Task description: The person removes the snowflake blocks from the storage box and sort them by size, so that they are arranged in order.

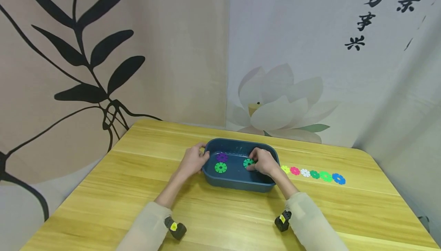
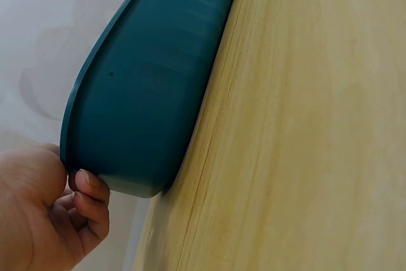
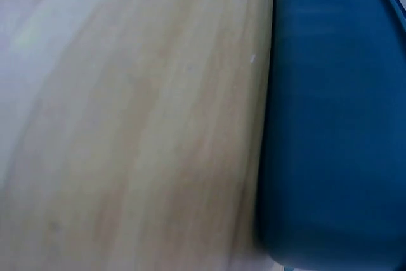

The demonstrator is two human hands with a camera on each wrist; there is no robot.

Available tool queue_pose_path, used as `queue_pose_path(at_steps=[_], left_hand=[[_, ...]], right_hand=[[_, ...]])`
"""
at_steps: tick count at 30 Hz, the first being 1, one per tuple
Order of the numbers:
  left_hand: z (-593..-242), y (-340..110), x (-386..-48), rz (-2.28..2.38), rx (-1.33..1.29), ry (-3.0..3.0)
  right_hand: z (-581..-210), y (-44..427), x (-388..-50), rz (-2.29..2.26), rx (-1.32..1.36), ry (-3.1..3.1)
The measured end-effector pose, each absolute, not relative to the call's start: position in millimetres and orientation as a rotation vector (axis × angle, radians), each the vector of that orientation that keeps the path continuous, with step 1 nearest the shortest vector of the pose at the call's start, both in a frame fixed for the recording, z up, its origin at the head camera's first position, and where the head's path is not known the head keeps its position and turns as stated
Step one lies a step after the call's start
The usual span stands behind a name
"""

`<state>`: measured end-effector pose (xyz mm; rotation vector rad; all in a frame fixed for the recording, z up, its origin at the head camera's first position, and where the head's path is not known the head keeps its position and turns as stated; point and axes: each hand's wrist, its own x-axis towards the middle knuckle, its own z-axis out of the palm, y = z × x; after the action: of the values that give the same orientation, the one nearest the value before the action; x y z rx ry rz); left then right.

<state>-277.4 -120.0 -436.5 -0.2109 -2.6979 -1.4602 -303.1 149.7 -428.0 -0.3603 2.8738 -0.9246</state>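
- On the desk (image 1: pixel 224 216), a blue basin (image 1: pixel 237 184) is gripped by the left hand (image 1: pixel 193 160).
- Inside it, a teal disc (image 1: pixel 247 162) is partly covered by the right hand (image 1: pixel 264 162); whether pinched cannot be told.

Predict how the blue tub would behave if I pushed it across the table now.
The tub looks fairly stiff: its walls show no sagging where the left hand grips it. It is probably light for its size, thin-rimmed, with few discs showing inside. It would likely slide rather than tip, being broad, low and flat on the table.
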Motion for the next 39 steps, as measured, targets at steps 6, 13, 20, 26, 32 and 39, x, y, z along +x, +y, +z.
queue_pose_path(at_steps=[6,13,20,26,32,39], left_hand=[[-436.5,-119.9,-277.6,-1.458,-0.208,-2.700],[-436.8,-120.5,-278.1,-1.473,-0.220,-2.693],[-437.6,-121.0,-278.1,-1.461,-0.216,-2.699],[-436.6,-121.1,-278.3,-1.472,-0.213,-2.703],[-435.6,-121.0,-278.1,-1.467,-0.215,-2.704],[-435.8,-121.2,-277.8,-1.484,-0.210,-2.701]], right_hand=[[-426.1,149.5,-300.6,-1.108,-0.400,2.825],[-421.0,153.3,-301.4,-1.160,-0.463,2.912],[-413.2,166.5,-301.0,-1.272,-0.521,2.912],[-409.6,183.2,-300.8,-1.344,-0.531,2.965],[-405.2,204.0,-297.4,-1.411,-0.462,2.971],[-403.3,235.8,-292.4,-1.461,-0.392,2.978]])
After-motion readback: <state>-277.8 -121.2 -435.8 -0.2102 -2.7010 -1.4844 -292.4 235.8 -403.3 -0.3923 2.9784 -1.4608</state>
